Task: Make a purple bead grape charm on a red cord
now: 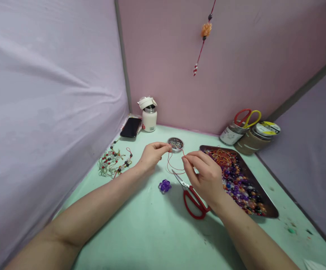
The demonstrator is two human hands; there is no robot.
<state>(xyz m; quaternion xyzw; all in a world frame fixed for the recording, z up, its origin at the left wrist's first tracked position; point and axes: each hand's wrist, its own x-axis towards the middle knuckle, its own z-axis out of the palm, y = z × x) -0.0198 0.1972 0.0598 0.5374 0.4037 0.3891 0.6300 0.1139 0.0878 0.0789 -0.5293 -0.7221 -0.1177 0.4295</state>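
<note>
A thin red cord (175, 169) runs in a loop between my two hands above the table. My left hand (152, 154) pinches one part of it between thumb and fingertips. On the other side my right hand (204, 172) is closed on the cord too, its thumb against the index finger. Red-handled scissors (193, 202) lie partly under my right hand, blades pointing up and left. A purple beaded ball (165, 186) sits on the table left of the scissors. Just beyond my fingertips stands a small round container (175, 144) with tiny shiny pieces inside.
A dark tray (264, 191) of mixed beads and orange cord lies at right, with jars (230, 134) and a tape roll (267, 128) behind. Strung beads (111, 161) lie left, near a phone (131, 127) and a white flask (149, 120). A beaded pendant (206, 30) hangs against the wall.
</note>
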